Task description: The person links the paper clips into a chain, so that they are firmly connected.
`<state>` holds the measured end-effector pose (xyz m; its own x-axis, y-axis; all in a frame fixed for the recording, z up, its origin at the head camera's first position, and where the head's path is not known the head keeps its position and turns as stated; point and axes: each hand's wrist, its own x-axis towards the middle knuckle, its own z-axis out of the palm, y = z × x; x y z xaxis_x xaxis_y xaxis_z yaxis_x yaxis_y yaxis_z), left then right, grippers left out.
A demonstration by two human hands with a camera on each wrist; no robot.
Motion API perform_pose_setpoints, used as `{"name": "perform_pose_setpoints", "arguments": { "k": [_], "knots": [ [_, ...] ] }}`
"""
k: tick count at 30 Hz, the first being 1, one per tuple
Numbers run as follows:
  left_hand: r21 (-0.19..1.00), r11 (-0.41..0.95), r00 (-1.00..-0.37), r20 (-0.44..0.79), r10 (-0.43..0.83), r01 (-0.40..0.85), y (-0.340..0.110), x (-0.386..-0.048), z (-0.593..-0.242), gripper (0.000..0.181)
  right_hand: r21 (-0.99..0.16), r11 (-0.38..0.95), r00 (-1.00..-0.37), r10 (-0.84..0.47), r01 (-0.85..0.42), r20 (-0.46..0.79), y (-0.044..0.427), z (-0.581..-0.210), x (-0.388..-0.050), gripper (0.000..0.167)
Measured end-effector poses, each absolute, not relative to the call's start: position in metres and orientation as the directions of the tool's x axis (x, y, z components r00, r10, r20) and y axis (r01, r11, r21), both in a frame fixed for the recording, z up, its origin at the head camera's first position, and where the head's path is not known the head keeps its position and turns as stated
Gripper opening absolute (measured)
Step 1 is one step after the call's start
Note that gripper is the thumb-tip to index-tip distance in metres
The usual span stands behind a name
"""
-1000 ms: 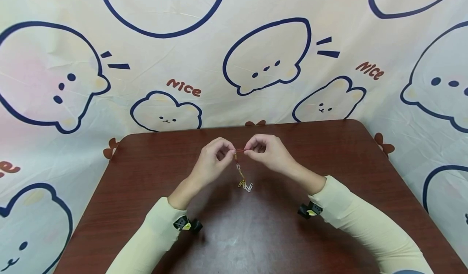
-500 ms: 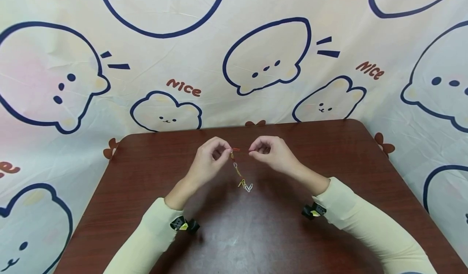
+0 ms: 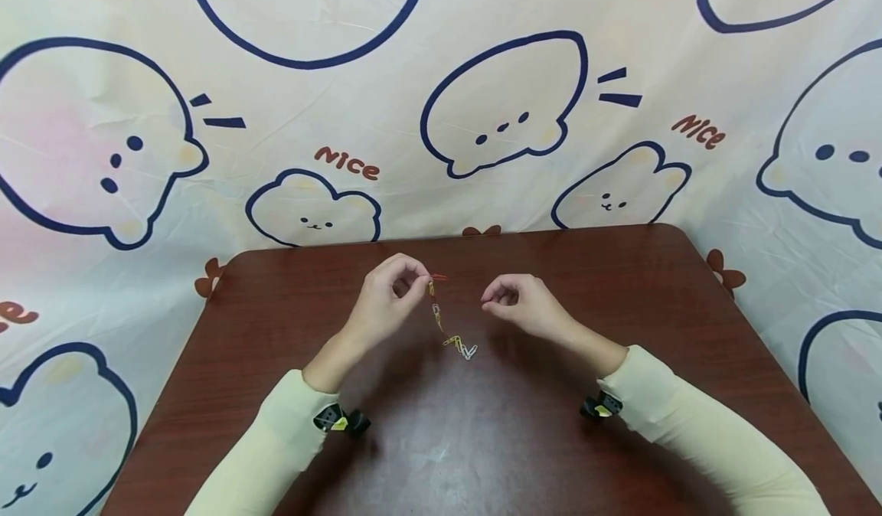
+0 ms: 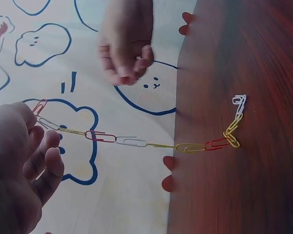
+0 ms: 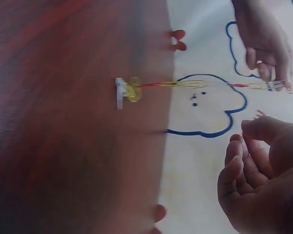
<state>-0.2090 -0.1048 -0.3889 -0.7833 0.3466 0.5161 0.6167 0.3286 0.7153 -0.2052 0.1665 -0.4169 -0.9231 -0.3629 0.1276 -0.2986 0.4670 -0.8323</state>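
My left hand (image 3: 386, 294) pinches the upper end of a paper clip chain (image 3: 436, 311) between thumb and forefinger. A red paper clip (image 3: 439, 277) sticks out from those fingertips toward the right. Red, white and yellow clips hang in a line in the left wrist view, with a white clip (image 4: 131, 142) midway. The chain's lower end, yellow and white clips (image 3: 467, 352), lies bent on the table. To the right, my right hand (image 3: 527, 305) is apart from the chain. Its fingers are loosely curled, thumb near forefinger, and no clip shows between them.
The dark red-brown wooden table (image 3: 441, 439) has rounded far corners. A pale cloth backdrop (image 3: 400, 118) with blue-outlined cartoon animals stands behind it and at both sides. A small black camera is strapped to each wrist.
My right hand has let go of the red paper clip and moved right and slightly nearer. My left hand has shifted a little left, drawing the hanging chain with it.
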Motion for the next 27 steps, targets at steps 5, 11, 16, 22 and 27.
{"name": "perform_pose_setpoints", "arguments": {
  "k": [5,11,16,22,27],
  "knots": [
    [0.712,0.335,-0.784,0.522,0.336,0.617,-0.114,-0.209,-0.388,0.006,-0.81,0.495,-0.904,-0.416,-0.315,0.097,0.166,-0.437,-0.204,0.01],
    [0.71,0.355,-0.792,0.52,0.319,0.609,-0.129,-0.208,-0.387,0.009,-0.798,0.528,-0.882,-0.471,-0.29,0.009,0.16,-0.454,-0.204,0.014],
    [0.72,0.391,-0.819,0.493,0.294,0.573,-0.136,-0.207,-0.384,0.008,-0.765,0.565,-0.874,-0.487,-0.311,-0.005,0.154,-0.467,-0.205,0.012],
    [0.729,0.384,-0.824,0.486,0.292,0.566,-0.131,-0.188,-0.361,0.006,-0.672,0.649,-0.883,-0.469,-0.357,0.016,0.142,-0.481,-0.204,0.016],
    [0.732,0.371,-0.82,0.494,0.288,0.571,-0.13,-0.183,-0.355,0.006,-0.608,0.705,-0.892,-0.452,-0.365,0.012,0.136,-0.489,-0.204,0.018]
  ]
}}
